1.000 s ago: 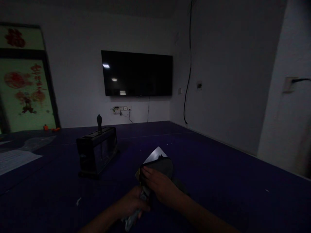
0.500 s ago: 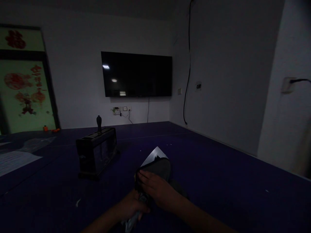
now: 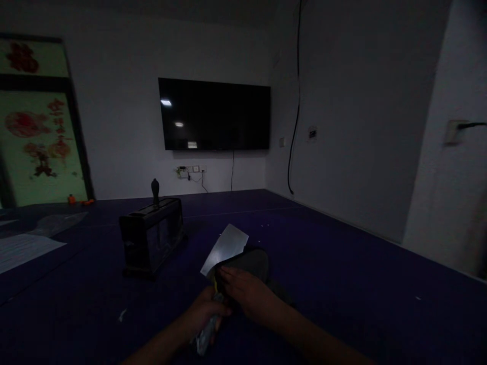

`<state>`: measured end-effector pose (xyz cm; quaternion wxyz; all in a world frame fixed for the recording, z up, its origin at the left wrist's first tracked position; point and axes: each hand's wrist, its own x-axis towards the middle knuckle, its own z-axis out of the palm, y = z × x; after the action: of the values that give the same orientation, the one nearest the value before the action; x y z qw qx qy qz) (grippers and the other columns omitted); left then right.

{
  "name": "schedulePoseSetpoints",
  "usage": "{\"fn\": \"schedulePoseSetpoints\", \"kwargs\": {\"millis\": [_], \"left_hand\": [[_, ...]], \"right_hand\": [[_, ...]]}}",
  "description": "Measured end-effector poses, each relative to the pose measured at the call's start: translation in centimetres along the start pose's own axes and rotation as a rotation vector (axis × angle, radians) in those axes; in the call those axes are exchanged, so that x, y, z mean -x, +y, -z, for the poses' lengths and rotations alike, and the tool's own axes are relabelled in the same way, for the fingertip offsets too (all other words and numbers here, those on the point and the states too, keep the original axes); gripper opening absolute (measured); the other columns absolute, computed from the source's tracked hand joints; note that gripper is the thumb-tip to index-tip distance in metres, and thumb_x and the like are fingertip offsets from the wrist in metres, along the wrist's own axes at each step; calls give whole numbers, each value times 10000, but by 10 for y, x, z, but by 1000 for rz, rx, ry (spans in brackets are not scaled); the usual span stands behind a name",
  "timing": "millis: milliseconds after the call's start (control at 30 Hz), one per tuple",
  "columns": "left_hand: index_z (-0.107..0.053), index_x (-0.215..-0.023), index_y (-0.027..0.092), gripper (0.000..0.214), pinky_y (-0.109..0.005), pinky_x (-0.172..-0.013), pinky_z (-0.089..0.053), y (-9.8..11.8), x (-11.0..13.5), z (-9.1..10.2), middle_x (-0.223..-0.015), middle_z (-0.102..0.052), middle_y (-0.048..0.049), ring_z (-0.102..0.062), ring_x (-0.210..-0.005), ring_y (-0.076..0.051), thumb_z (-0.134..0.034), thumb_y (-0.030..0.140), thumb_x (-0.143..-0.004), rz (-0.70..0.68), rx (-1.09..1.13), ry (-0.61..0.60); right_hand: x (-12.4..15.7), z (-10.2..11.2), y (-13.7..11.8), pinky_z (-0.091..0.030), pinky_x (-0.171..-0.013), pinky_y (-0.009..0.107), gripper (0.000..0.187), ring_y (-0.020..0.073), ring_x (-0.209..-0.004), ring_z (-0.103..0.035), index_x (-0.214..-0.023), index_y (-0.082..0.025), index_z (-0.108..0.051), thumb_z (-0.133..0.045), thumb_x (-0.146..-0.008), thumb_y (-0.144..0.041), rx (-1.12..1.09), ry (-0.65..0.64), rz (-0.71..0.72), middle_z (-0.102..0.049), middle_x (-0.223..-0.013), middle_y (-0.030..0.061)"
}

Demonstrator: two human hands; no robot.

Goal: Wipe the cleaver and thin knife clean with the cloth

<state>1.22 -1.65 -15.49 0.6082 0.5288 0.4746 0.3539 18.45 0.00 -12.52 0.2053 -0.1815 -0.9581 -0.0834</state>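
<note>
My left hand [image 3: 202, 313] is closed round the pale handle of a broad-bladed knife [image 3: 227, 245], whose flat blade points up and away from me. My right hand [image 3: 243, 290] is closed on a dark cloth [image 3: 249, 260] bunched against the lower part of the blade, near the handle. Both hands hover low over a dark purple table [image 3: 342, 274]. The light is dim, so the fingers' fine detail is hard to read.
A dark knife block [image 3: 151, 236] with one black handle sticking out of its top stands to the left of my hands. White sheets [image 3: 23, 248] lie at the far left. A black screen [image 3: 215, 115] hangs on the far wall.
The blade has swung to the left and more of its flat face shows above the cloth. My right hand and the cloth have slid down toward the handle.
</note>
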Motion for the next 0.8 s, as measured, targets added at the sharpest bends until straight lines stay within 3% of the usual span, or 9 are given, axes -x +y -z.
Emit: {"fn": "schedulePoseSetpoints", "kwargs": {"millis": [333,467,633,800], "left_hand": [[-473,-699,163,269,-188,-259,-296,3,2,0,-343,-460,63,-345,-228,-84,-596,310,-510,-73,54,-28],[-479,-713,171,231,-181,-290,-283,2,2,0,-371,-465,68,-362,-260,-83,-595,247,-529,-52,-19,-52],[-499,-582,168,143,-193,-343,-270,0,3,-1,-393,-468,55,-371,-306,-75,-631,198,-538,-27,-201,-160],[-483,-498,162,171,-205,-348,-253,-2,6,-3,-383,-448,51,-349,-308,-70,-636,228,-535,-32,-232,-129]], "right_hand": [[2,-1,4,-226,-1077,342,454,169,-1311,-222,-1199,-68,-491,-399,-759,-9,-3,29,-6,-386,-1362,134],[2,0,3,-248,-1069,359,441,186,-1314,-214,-1202,-72,-494,-409,-772,-26,28,6,-1,-375,-1367,141],[-1,3,-4,-259,-1065,381,464,193,-1321,-187,-1275,-64,-413,-395,-812,-41,95,29,48,-321,-1394,151],[-4,6,-7,-246,-1071,371,427,199,-1326,-165,-1269,-70,-422,-389,-844,-64,120,17,69,-305,-1406,131]]}}
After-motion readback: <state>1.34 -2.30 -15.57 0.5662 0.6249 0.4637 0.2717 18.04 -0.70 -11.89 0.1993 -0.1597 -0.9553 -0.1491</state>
